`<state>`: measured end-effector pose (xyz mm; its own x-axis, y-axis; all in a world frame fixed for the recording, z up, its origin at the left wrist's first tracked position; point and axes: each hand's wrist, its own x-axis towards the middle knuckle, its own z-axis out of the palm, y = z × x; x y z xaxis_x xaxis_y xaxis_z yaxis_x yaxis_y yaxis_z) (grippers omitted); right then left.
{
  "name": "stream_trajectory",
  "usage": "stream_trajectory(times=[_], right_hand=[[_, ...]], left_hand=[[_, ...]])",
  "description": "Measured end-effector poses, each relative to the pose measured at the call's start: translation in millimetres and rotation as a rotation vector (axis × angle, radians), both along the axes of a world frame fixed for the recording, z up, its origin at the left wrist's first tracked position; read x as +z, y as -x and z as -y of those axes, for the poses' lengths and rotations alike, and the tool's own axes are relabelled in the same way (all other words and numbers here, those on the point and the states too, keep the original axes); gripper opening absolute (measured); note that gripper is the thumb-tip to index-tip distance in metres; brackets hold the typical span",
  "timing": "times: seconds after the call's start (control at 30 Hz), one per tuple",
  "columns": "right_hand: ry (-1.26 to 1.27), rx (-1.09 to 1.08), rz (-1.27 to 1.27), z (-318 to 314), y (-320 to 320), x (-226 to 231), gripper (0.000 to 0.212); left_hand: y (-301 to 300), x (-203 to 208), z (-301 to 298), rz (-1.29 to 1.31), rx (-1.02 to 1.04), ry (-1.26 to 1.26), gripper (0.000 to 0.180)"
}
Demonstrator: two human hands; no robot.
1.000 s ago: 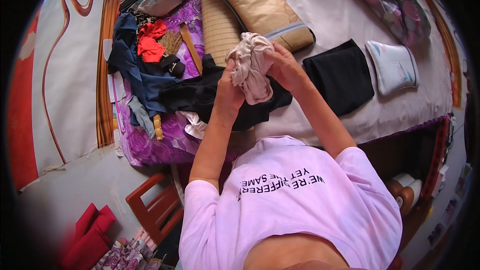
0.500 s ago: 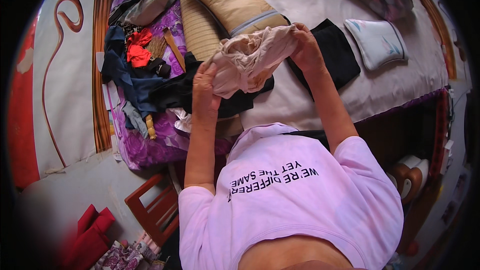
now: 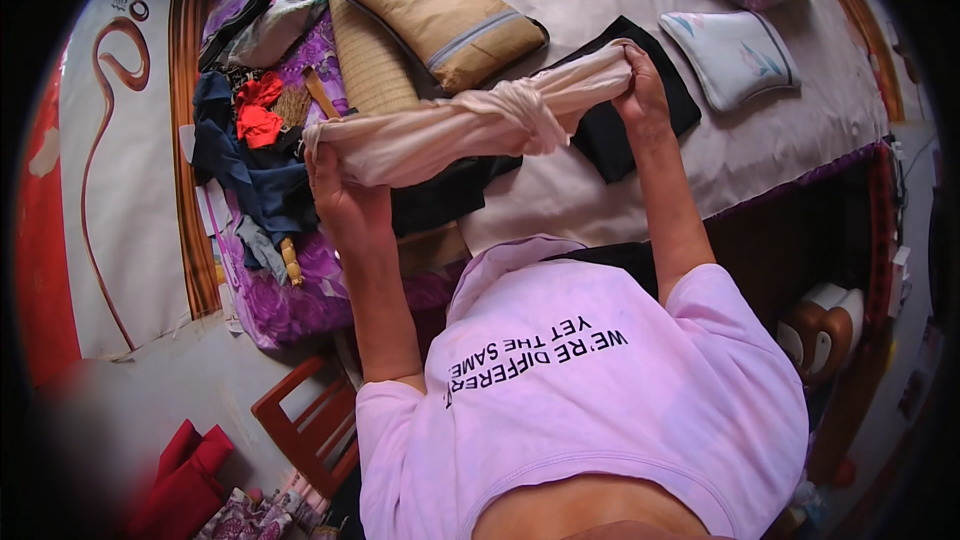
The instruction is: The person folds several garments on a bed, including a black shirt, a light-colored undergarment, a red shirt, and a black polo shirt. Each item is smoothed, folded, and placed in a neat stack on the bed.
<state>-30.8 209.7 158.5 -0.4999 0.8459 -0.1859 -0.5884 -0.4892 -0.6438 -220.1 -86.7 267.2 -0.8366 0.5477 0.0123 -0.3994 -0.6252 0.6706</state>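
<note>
A pale beige garment (image 3: 470,128) is stretched sideways in the air above the bed, twisted in its middle. My left hand (image 3: 342,202) grips its left end near the pile of dark clothes. My right hand (image 3: 642,90) grips its right end over a folded black garment (image 3: 655,105) lying on the grey bedsheet (image 3: 600,200). Both arms are raised in front of my pink shirt.
A tan cushion (image 3: 440,15) and a rolled woven mat (image 3: 365,50) lie at the bed's far side, a small white pillow (image 3: 735,52) to the right. Dark and red clothes (image 3: 255,140) are heaped on a purple cover at left. A red wooden chair (image 3: 310,425) stands below.
The garment was bunched between both hands close together; my hands have moved apart, left hand leftward and right hand rightward, pulling it out into a long stretched band.
</note>
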Motion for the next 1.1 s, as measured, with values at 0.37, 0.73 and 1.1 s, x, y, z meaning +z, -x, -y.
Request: stream_trajectory(times=[0.37,0.73,1.1], right_hand=[[0.034,0.068,0.408,10.5,-47.2,-52.7,0.020],[-0.419,0.844,0.861,97.6,-56.2,-86.2,0.022],[-1.069,1.030,1.095,134.4,-37.0,-109.6,0.025]], left_hand=[[-33.4,-67.5,19.4,0.119,-0.050,0.279,0.023],[-90.0,-157.7,66.3,-0.413,0.078,1.022,0.025],[-119.5,-207.3,24.0,-0.738,-0.527,1.011,0.021]])
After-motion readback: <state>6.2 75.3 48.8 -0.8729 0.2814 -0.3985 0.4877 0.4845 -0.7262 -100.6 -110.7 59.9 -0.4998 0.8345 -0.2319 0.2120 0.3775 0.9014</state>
